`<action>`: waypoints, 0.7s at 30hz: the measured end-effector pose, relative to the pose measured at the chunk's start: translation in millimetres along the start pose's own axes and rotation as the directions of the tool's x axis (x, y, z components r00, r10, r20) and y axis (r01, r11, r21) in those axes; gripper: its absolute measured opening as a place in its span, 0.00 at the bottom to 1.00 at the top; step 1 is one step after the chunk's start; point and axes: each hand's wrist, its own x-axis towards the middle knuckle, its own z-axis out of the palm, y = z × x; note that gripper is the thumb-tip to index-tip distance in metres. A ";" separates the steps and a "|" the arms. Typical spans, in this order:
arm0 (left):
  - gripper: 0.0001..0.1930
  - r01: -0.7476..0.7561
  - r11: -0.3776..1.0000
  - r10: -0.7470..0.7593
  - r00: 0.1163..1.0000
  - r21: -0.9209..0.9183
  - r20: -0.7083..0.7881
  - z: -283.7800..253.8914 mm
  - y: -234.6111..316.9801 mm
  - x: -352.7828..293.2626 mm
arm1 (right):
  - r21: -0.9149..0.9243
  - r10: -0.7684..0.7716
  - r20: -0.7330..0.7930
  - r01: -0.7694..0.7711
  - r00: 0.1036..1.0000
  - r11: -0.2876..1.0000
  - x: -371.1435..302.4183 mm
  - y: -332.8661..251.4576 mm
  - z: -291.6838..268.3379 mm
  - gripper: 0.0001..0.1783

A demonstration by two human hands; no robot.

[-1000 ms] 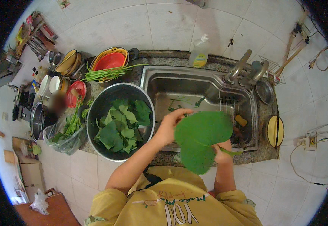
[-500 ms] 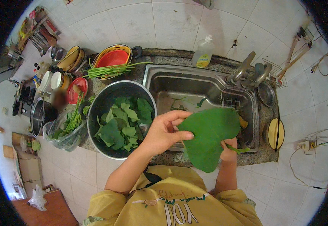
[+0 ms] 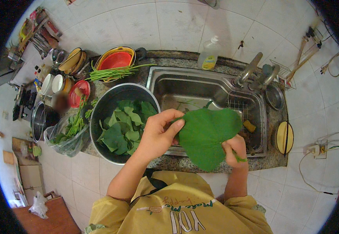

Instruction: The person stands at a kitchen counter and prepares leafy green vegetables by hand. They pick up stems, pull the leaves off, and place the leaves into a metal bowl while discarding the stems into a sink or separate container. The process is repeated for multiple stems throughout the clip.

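A large, broad green leaf (image 3: pixel 207 134) is spread out over the front edge of the sink. My left hand (image 3: pixel 158 130) grips its left edge, thumb on top and the other fingers partly hidden behind it. At the leaf's lower right, my right hand (image 3: pixel 235 151) is closed on the leaf stalk (image 3: pixel 239 158), whose end pokes out below the fingers. Just left of my left hand is a deep metal pot (image 3: pixel 99 146) with many loose green leaves (image 3: pixel 122 128) inside. Beneath the held leaf lies the steel sink (image 3: pixel 185 84), with stalk scraps on its bottom.
Green stalks (image 3: pixel 116 73) lie across a red and yellow basket (image 3: pixel 116 58) behind the pot. A plastic bag of greens (image 3: pixel 66 140) sits at the pot's left. Behind the sink are a soap bottle (image 3: pixel 209 54) and a faucet (image 3: pixel 251 69); a yellow sponge (image 3: pixel 249 125) lies inside it.
Both hands have shifted slightly left with the leaf, and it has tilted a little. My right fingers, mostly hidden behind the leaf before, now show round the stalk.
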 end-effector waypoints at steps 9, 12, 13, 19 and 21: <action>0.37 -0.489 0.719 0.492 0.860 0.493 0.135 34.2 1.7 -2.0 | -0.061 0.263 0.133 -0.257 0.956 0.965 -5.2 -9.8 1.7 0.10; 0.34 -0.411 0.860 0.376 0.911 0.303 0.168 35.9 -9.4 3.4 | 0.040 0.229 0.060 -0.232 0.972 0.972 4.3 -17.5 7.6 0.12; 0.29 -0.447 0.868 0.428 0.895 0.218 0.130 33.3 -20.6 7.7 | 0.076 0.177 0.002 -0.177 0.984 0.981 8.9 -20.8 9.8 0.12; 0.07 -0.155 0.987 0.159 0.977 0.035 -0.145 7.6 -40.7 20.1 | 0.128 0.474 -0.136 -0.459 0.870 0.879 -16.6 -13.9 15.0 0.08; 0.04 -0.163 0.986 0.162 0.961 0.014 -0.225 4.0 -40.6 18.9 | 0.055 0.444 -0.124 -0.441 0.887 0.896 -20.5 -3.8 12.8 0.05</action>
